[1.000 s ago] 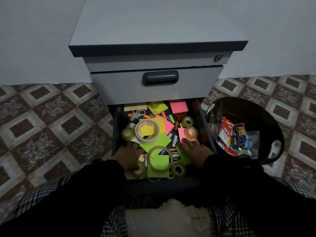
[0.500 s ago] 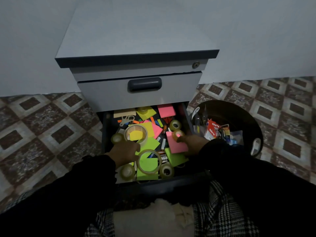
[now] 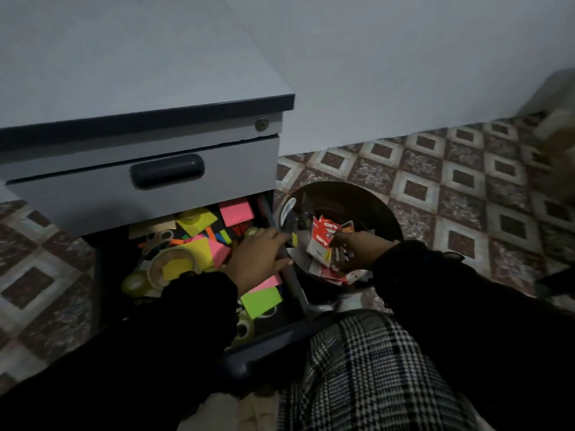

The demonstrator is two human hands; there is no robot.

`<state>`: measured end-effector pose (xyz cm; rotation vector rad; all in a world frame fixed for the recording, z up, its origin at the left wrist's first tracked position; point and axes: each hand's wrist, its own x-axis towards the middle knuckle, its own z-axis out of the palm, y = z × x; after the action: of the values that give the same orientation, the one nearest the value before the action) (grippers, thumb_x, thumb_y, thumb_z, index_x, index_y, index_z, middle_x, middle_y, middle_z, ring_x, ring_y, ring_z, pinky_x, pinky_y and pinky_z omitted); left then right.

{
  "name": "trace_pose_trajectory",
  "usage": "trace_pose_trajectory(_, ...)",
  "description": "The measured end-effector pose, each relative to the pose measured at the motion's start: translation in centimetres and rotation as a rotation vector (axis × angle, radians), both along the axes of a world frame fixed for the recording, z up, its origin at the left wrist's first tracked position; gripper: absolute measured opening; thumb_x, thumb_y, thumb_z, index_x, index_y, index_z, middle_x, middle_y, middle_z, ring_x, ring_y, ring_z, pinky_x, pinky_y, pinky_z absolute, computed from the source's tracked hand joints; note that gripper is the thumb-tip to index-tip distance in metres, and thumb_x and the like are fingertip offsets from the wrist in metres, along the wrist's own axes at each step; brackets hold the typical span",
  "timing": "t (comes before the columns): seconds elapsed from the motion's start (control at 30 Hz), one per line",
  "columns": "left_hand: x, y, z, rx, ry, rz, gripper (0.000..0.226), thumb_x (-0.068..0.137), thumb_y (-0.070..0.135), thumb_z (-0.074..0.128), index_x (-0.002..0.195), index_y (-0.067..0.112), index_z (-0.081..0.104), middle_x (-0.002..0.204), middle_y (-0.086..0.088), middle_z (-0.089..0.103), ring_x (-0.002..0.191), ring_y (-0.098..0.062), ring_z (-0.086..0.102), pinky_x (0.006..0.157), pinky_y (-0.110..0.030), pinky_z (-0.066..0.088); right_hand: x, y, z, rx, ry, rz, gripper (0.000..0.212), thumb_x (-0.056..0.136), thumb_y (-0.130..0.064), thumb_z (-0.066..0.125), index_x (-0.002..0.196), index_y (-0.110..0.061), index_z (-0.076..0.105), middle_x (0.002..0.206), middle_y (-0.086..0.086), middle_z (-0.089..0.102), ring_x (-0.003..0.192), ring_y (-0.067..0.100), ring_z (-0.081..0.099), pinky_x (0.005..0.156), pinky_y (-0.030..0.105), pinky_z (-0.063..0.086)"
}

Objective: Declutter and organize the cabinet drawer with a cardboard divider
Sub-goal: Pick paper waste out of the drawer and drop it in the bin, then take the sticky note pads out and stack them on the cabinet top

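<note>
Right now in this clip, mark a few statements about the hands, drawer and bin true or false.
1. The right hand is over the black bin. True.
2. The bottom drawer is closed. False: it is pulled open, with sticky notes and tape rolls inside.
3. The left hand reaches over the drawer's right side. True.
4. The bin holds only tape rolls. False: red and white packets lie in it.
5. The upper drawer is closed. True.
</note>
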<state>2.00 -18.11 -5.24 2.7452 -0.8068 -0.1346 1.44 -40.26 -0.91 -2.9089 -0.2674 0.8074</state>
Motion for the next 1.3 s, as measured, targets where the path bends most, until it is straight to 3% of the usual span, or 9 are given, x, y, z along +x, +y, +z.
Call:
trace_pose_trajectory(0.13,0.8,-3.0,-0.9,0.093,-0.011,-0.178,0.043,0.093,0.035,0.053,0.134,0.026,0.049,0.133,0.003,0.048,0.123,-0.018,0.043,0.099,-0.031,0.035,-0.6,-3.0,-0.4,-0.041,0.082,-0.034,0.053,0.086,-0.022,0.067,0.134,-0.016,0.046,0.136,0.004,0.050,0.123,0.024,0.048,0.085,0.027,0.038)
trace_pose_trajectory(0.27,1.6,-4.4,-1.5,0.154,0.104,-0.204,0.020,0.091,0.024,0.056,0.104,0.023,0.071,0.109,0.002,0.068,0.101,-0.018,0.063,0.087,-0.035,0.050,-1.0,-5.0,-1.5,-0.059,0.171,-0.020,0.047,0.088,-0.023,0.063,0.133,-0.018,0.051,0.135,0.006,0.052,0.123,0.022,0.049,0.085,0.017,0.034)
trace_pose_trajectory(0.37,2.0,-4.5,-1.7,0.177,0.198,-0.178,0.019,0.090,0.021,0.054,0.093,0.023,0.073,0.101,0.005,0.070,0.091,-0.016,0.065,0.082,-0.033,0.051,-1.4,-5.8,-2.0,-0.053,0.246,-0.028,0.037,0.092,-0.024,0.057,0.128,-0.016,0.057,0.131,0.003,0.056,0.121,0.020,0.051,0.077,0.015,0.032)
trace_pose_trajectory(0.43,2.2,-4.6,-1.7,0.188,0.214,-0.180,0.019,0.090,0.021,0.053,0.090,0.023,0.072,0.098,0.005,0.071,0.090,-0.016,0.065,0.080,-0.032,0.051,-1.5,-6.4,-2.3,-0.045,0.281,-0.037,0.035,0.093,-0.028,0.055,0.125,-0.015,0.061,0.128,0.004,0.060,0.116,0.020,0.054,0.081,0.019,0.036)
trace_pose_trajectory(0.57,3.0,-5.1,-1.5,0.224,0.228,-0.180,0.019,0.091,0.022,0.052,0.090,0.024,0.071,0.099,0.006,0.070,0.094,-0.015,0.064,0.080,-0.030,0.050,-1.4,-7.4,-2.4,-0.027,0.345,-0.021,0.035,0.094,-0.029,0.052,0.125,-0.016,0.060,0.126,0.003,0.061,0.114,0.018,0.055,0.088,0.023,0.038)
trace_pose_trajectory(0.73,5.0,-6.0,-1.2,0.257,0.204,-0.131,0.022,0.094,0.022,0.049,0.096,0.023,0.071,0.106,0.004,0.069,0.099,-0.016,0.062,0.080,-0.029,0.047,-0.2,-8.3,-2.8,0.008,0.301,-0.055,0.034,0.094,-0.030,0.052,0.123,-0.015,0.061,0.126,0.001,0.061,0.115,0.017,0.055,0.082,0.019,0.034)
trace_pose_trajectory(0.93,8.5,-8.0,-1.0,0.250,0.166,-0.136,0.021,0.094,0.023,0.052,0.101,0.025,0.071,0.110,0.003,0.068,0.101,-0.018,0.062,0.080,-0.028,0.043,2.8,-10.4,-3.1,0.037,0.280,-0.098,0.033,0.093,-0.029,0.054,0.120,-0.011,0.063,0.122,0.006,0.063,0.114,0.021,0.056,0.092,0.025,0.039)
trace_pose_trajectory(1.3,15.3,-12.1,-0.8,0.179,0.152,-0.129,0.020,0.091,0.019,0.055,0.093,0.018,0.074,0.100,0.000,0.070,0.090,-0.018,0.063,0.080,-0.032,0.049,7.7,-13.8,-2.8,0.062,0.193,-0.222,0.033,0.093,-0.030,0.054,0.118,-0.011,0.064,0.121,0.005,0.063,0.111,0.019,0.056,0.081,0.019,0.032)
